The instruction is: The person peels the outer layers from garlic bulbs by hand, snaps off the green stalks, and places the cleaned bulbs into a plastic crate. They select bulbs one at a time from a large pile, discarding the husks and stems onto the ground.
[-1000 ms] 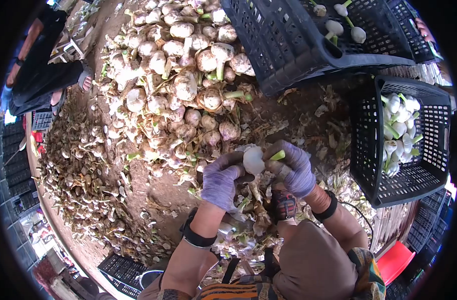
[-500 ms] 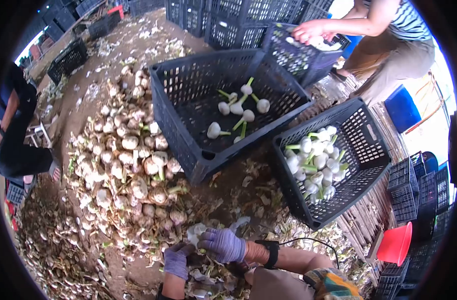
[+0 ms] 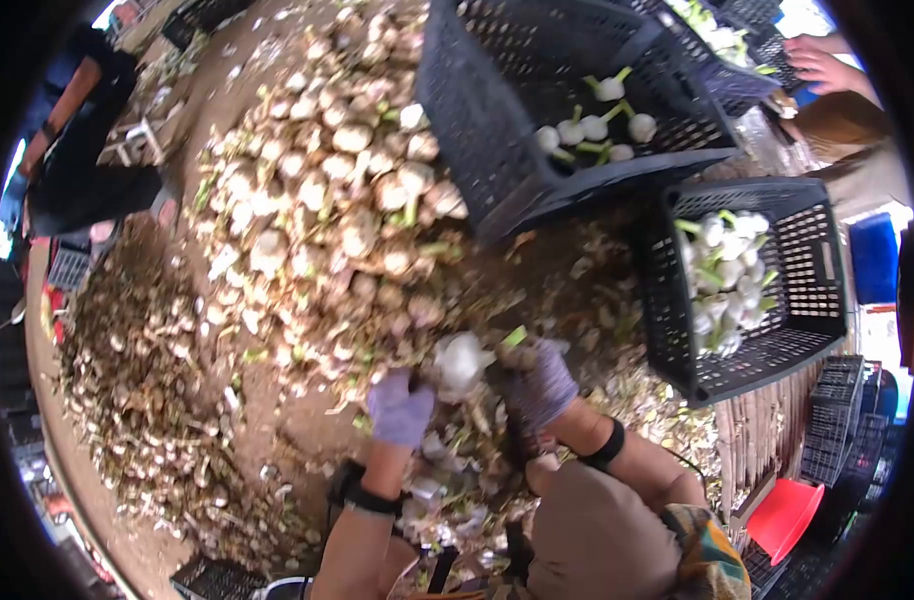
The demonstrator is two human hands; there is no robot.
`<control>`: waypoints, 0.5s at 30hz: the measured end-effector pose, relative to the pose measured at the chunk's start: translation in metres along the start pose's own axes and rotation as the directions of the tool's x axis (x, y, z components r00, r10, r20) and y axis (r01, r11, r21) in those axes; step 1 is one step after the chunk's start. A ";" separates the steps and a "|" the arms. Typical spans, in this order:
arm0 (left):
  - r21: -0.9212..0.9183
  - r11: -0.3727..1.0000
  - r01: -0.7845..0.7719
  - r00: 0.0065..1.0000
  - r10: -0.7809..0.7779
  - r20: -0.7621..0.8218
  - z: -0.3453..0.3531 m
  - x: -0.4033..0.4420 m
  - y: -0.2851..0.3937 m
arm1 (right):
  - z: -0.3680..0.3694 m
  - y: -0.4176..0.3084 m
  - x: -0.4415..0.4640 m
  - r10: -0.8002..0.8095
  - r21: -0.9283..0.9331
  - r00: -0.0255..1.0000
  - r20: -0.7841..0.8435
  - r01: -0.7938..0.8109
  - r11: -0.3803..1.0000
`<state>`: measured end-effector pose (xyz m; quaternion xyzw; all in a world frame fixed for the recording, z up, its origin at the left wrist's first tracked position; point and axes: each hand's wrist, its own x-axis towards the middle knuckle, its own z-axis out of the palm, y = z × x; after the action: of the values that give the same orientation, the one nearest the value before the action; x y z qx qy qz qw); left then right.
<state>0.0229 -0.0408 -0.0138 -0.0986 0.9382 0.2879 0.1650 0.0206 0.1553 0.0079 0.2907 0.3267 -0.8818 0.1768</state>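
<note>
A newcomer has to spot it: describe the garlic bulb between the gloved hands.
Start at the big garlic heap, left of the large black crate in the picture. At its near edge, between the left hand and right hand, is one garlic bulb. It looks cleaner and whiter than the mostly brownish heaped bulbs.

Left hand (image 3: 402, 410) and right hand (image 3: 543, 386) in purple gloves (image 3: 405, 402), black wristbands (image 3: 607, 446), taupe trousers (image 3: 602, 525), yellow-green patterned cloth (image 3: 715, 548)

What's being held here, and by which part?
A garlic bulb, by its stem, in the right hand; blur hides whether the left hand grips its side.
</note>
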 end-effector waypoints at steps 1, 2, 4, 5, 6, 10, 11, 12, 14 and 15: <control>-0.135 0.988 0.070 0.996 -0.061 0.071 -0.007 0.007 -0.006 | -0.005 0.004 0.000 0.036 0.133 0.999 0.021 -0.038 0.990; -0.099 0.993 0.069 0.997 -0.065 0.039 -0.004 0.011 -0.023 | -0.013 0.006 0.003 0.060 0.195 0.998 -0.011 -0.057 0.979; -0.056 0.995 0.079 0.997 -0.078 0.016 -0.001 0.009 -0.037 | -0.007 -0.009 -0.001 0.110 0.160 0.994 -0.001 -0.108 0.981; -0.252 0.966 0.050 0.999 -0.043 0.034 -0.001 0.004 -0.035 | -0.005 -0.012 -0.004 0.151 0.127 0.989 0.005 -0.150 0.980; -0.442 0.897 0.019 0.999 -0.004 0.036 -0.001 0.001 -0.030 | -0.011 -0.007 0.001 0.149 0.113 0.987 -0.058 -0.141 0.984; -0.262 0.826 -0.499 0.863 0.449 -0.230 -0.001 -0.020 0.022 | -0.011 -0.002 0.001 0.219 0.116 0.975 -0.046 -0.213 0.970; -0.207 0.849 -0.487 0.873 0.462 -0.158 0.001 -0.022 0.028 | -0.015 0.000 0.000 0.207 0.060 0.978 0.014 -0.207 0.976; -0.150 0.867 -0.475 0.880 0.467 -0.086 0.001 -0.023 0.031 | -0.020 0.001 0.000 0.198 0.004 0.977 0.073 -0.199 0.980; -0.150 0.804 -0.575 0.818 0.564 -0.114 -0.004 -0.019 0.034 | -0.042 -0.004 0.000 0.001 -0.457 0.989 0.151 0.069 0.887; -0.149 0.731 -0.666 0.746 0.652 -0.136 -0.007 -0.017 0.036 | -0.049 -0.007 0.001 -0.137 -0.776 0.943 0.304 0.328 0.539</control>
<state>0.0267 -0.0138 0.0159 0.2148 0.8860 0.4108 0.0070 0.0358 0.1937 -0.0197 0.0367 0.7117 -0.6712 0.2040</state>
